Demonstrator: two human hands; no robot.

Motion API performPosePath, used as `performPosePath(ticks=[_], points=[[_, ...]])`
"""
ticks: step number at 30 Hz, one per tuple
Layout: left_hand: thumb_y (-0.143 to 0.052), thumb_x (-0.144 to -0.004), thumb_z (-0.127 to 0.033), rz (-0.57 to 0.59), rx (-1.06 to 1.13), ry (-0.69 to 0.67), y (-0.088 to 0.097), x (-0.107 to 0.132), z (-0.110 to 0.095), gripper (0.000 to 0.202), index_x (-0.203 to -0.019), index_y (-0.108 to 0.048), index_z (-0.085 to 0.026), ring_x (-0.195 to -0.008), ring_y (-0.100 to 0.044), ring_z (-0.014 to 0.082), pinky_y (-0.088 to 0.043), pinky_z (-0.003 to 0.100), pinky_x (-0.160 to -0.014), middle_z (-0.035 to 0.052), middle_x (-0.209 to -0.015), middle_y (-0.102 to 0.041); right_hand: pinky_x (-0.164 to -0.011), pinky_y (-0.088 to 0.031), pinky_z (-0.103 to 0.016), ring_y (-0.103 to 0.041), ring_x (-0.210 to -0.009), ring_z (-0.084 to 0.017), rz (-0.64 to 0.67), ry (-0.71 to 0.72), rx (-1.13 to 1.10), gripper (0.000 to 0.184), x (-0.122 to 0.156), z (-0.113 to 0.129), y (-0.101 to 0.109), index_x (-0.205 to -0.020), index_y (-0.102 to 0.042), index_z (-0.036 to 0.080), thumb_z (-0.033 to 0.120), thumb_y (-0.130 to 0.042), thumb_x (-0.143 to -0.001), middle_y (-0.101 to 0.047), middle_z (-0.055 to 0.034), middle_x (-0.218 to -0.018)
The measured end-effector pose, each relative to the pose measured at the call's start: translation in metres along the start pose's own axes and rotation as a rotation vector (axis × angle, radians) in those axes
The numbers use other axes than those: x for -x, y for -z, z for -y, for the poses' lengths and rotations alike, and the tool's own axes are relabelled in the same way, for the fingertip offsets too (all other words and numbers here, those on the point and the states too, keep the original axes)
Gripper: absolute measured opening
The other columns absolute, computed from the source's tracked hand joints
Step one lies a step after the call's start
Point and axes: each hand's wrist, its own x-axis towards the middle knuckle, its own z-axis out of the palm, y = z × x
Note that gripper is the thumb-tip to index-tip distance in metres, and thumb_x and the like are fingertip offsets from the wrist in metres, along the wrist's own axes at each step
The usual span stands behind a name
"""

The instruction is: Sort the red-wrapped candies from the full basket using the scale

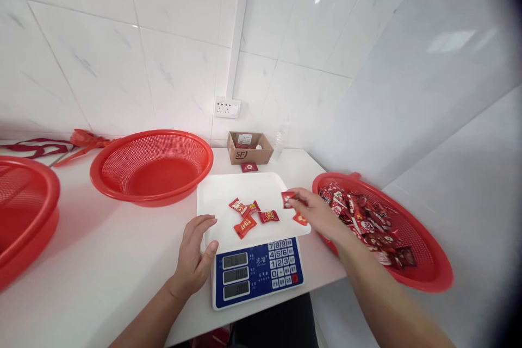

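A digital scale [258,271] with a blue keypad front carries a white weighing tray [228,196]. Several red-wrapped candies [253,215] lie on the tray. My right hand [316,211] hovers over the tray's right edge, fingers pinched on a red candy [287,198]; another candy [300,219] lies just under it. My left hand [194,254] rests on the table at the scale's left front corner, fingers apart, holding nothing. A red mesh basket [424,274] full of candies stands at the right.
An empty red mesh basket [151,166] stands behind the scale on the left, another red basket [24,212] at the far left edge. A small cardboard box [249,148] and one stray candy [249,167] sit by the tiled wall. The white table ends just below the scale.
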Motion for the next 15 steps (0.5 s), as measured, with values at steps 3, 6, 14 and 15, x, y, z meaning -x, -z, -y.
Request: performPosePath(ticks=[3, 6, 14, 15], points=[[-0.041, -0.091, -0.028, -0.003, -0.002, 0.009, 0.000, 0.000, 0.000, 0.029, -0.118, -0.048, -0.021, -0.107, -0.052, 0.0256, -0.046, 0.044, -0.088, 0.0112, -0.113, -0.056, -0.079, -0.047, -0.034, -0.061, -0.086, -0.019, 0.019, 0.003, 0.040, 0.031, -0.013, 0.003, -0.023, -0.108, -0.058, 0.021, 0.035, -0.050, -0.081, -0.064, -0.0038, -0.099], [-0.042, -0.090, -0.027, -0.011, -0.003, 0.002, 0.001, 0.000, 0.000, 0.029, -0.117, -0.049, -0.021, -0.107, -0.052, 0.0250, -0.046, 0.042, -0.089, 0.0109, -0.113, -0.057, -0.080, -0.047, -0.035, -0.060, -0.084, -0.017, 0.011, 0.030, 0.056, 0.035, -0.018, 0.006, -0.033, -0.114, -0.055, 0.021, 0.037, -0.048, -0.084, -0.062, -0.0042, -0.105], [-0.042, -0.090, -0.027, -0.001, -0.002, 0.009, 0.000, 0.000, 0.000, 0.029, -0.118, -0.049, -0.020, -0.109, -0.052, 0.0252, -0.046, 0.042, -0.089, 0.0114, -0.114, -0.056, -0.101, -0.038, -0.039, -0.050, -0.117, -0.022, 0.060, 0.121, 0.129, 0.040, -0.005, 0.013, -0.044, -0.122, -0.054, 0.018, 0.034, -0.049, -0.085, -0.055, -0.0095, -0.127], [-0.042, -0.090, -0.027, 0.002, -0.004, 0.015, 0.000, 0.000, 0.000, 0.029, -0.117, -0.049, -0.020, -0.109, -0.052, 0.0254, -0.046, 0.042, -0.090, 0.0114, -0.114, -0.056, -0.106, -0.031, -0.041, -0.041, -0.126, -0.024, 0.050, 0.129, 0.165, 0.043, -0.003, 0.013, -0.046, -0.125, -0.052, 0.017, 0.034, -0.049, -0.085, -0.049, -0.0113, -0.133]])
